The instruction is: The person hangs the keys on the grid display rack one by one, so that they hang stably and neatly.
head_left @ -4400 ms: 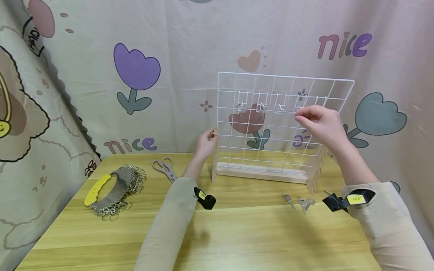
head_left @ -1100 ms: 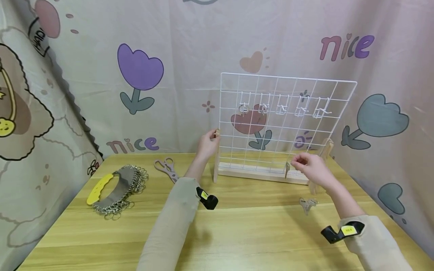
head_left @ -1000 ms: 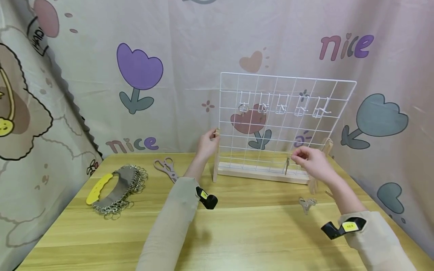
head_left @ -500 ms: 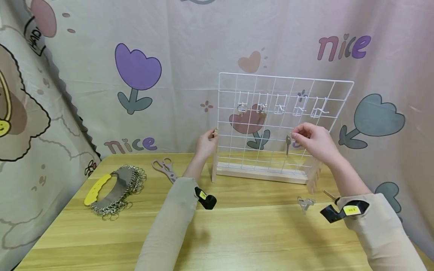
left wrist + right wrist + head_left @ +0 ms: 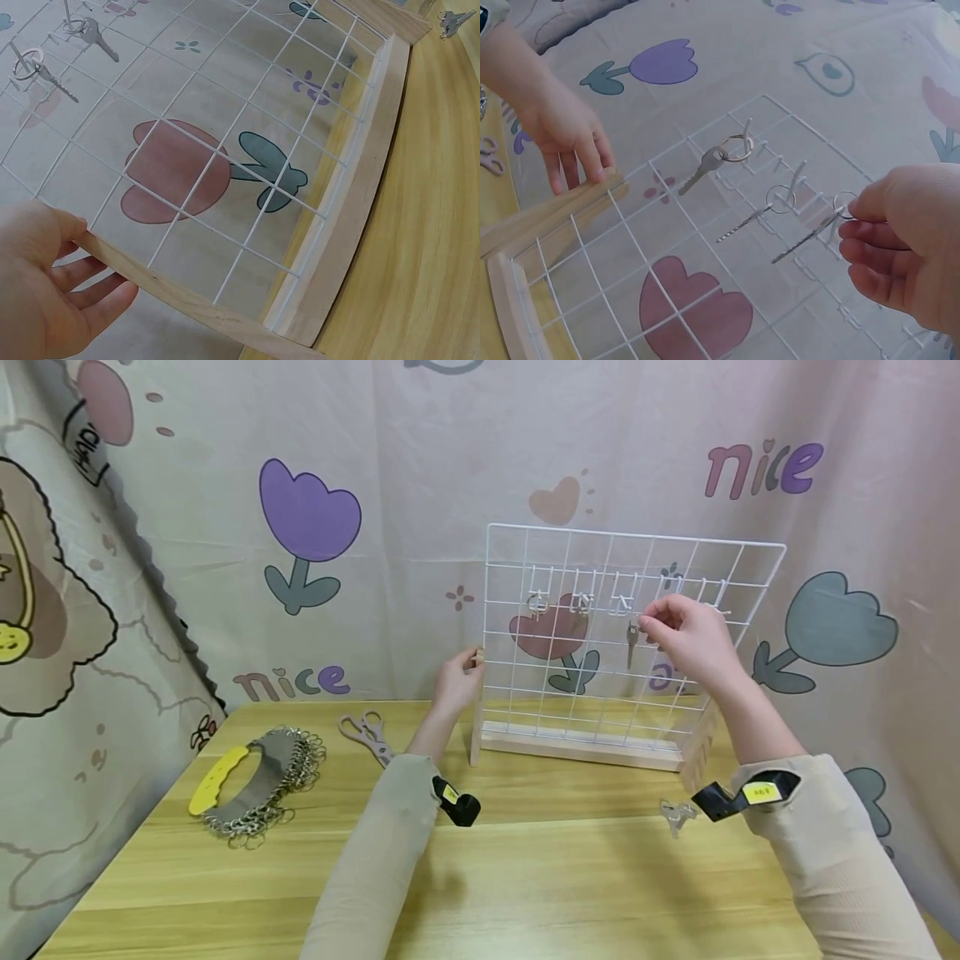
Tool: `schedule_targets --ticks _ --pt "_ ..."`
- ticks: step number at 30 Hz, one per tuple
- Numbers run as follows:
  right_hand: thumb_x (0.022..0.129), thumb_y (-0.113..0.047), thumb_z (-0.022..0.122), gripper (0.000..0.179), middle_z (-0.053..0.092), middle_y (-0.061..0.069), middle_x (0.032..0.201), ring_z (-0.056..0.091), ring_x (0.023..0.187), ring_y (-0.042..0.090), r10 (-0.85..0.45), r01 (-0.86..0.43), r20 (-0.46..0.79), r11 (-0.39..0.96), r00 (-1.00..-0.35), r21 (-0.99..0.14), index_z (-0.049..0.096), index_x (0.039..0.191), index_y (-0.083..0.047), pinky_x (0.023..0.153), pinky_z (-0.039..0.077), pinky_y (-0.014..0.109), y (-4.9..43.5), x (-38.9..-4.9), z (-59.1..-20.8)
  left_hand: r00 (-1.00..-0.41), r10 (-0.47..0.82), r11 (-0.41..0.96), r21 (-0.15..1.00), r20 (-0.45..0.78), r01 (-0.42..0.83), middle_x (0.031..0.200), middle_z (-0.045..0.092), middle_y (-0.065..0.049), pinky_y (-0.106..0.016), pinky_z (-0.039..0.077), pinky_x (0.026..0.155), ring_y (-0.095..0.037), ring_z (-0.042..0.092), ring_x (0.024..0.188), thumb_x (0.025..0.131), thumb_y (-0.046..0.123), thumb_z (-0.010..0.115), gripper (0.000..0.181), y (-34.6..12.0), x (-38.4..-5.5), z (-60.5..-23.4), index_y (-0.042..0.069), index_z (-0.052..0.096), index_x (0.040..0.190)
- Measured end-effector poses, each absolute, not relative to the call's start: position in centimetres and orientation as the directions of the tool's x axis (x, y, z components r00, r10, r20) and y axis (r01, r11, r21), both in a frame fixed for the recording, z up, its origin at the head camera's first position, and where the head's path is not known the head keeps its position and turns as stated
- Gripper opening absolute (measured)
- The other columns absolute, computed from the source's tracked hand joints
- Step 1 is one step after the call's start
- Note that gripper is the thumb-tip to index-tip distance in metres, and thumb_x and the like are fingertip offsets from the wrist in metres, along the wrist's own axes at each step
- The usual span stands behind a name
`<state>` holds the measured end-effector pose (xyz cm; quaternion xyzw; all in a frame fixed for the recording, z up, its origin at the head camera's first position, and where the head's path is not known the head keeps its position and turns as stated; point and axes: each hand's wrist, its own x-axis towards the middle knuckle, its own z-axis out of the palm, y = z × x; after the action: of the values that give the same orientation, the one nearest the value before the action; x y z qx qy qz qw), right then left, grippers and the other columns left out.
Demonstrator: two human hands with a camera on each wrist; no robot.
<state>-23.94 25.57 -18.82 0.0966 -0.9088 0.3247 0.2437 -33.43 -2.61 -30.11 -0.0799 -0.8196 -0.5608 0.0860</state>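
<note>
In the head view my left hand [image 5: 456,683] holds the left wooden upright of a white wire grid rack [image 5: 577,745]. The left wrist view shows its thumb at the upright's edge [image 5: 150,277]. My right hand [image 5: 693,639] pinches a small ring, and a key [image 5: 632,647] dangles from it in front of the grid. In the right wrist view this held key [image 5: 802,241] hangs near the third hook from the left; whether the ring touches the hook I cannot tell. Two ringed keys, one nearer [image 5: 741,226] and one farther [image 5: 701,171], hang on the two leftmost hooks.
Several keys [image 5: 677,814] lie on the wooden table below the right forearm. Scissors [image 5: 367,737] lie left of the rack. Farther left is a yellow-handled grey curved tool [image 5: 273,768] strung with many metal rings. A printed curtain [image 5: 420,468] stands behind.
A key that lay on the table is now in my right hand, which has lifted it from near the rack's base up to the hooks. My left hand stays on the upright.
</note>
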Motion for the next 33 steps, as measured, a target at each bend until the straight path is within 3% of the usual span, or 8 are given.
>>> schedule_targets --ticks 10,17,33 --pt "0.093 -0.018 0.054 0.02 0.064 0.013 0.083 0.06 0.066 0.014 0.061 -0.305 0.517 0.745 -0.854 -0.592 0.06 0.099 0.0 0.056 0.046 0.013 24.6 -25.1 -18.6 -0.975 0.042 0.35 0.911 0.218 0.219 0.131 0.052 -0.014 -0.039 0.039 0.099 -0.028 0.046 0.121 0.095 0.017 0.05 0.044 -2.5 -33.4 -30.3 0.009 0.044 0.138" --pt "0.094 -0.016 0.052 0.018 0.065 0.015 0.085 0.063 0.074 0.026 0.066 -0.291 0.51 0.754 -0.858 -0.588 0.06 0.098 0.0 0.056 0.046 0.012 24.4 -25.7 -19.0 -0.972 0.04 0.362 0.904 0.23 0.229 0.13 0.052 -0.015 -0.039 0.039 0.099 -0.028 0.046 0.122 0.095 0.017 0.05 0.045 -2.5 -33.4 -30.4 0.008 0.044 0.138" --pt "0.094 -0.019 0.053 0.025 0.066 0.02 0.09 0.06 0.064 0.01 0.032 -0.303 0.49 0.75 -0.871 -0.589 0.061 0.102 0.003 0.056 0.046 0.013 24.9 -26.1 -20.4 -0.97 0.044 0.36 0.902 0.241 0.24 0.128 0.053 -0.016 -0.04 0.039 0.099 -0.029 0.046 0.121 0.095 0.016 0.05 0.045 -2.6 -33.4 -30.3 0.005 0.043 0.138"
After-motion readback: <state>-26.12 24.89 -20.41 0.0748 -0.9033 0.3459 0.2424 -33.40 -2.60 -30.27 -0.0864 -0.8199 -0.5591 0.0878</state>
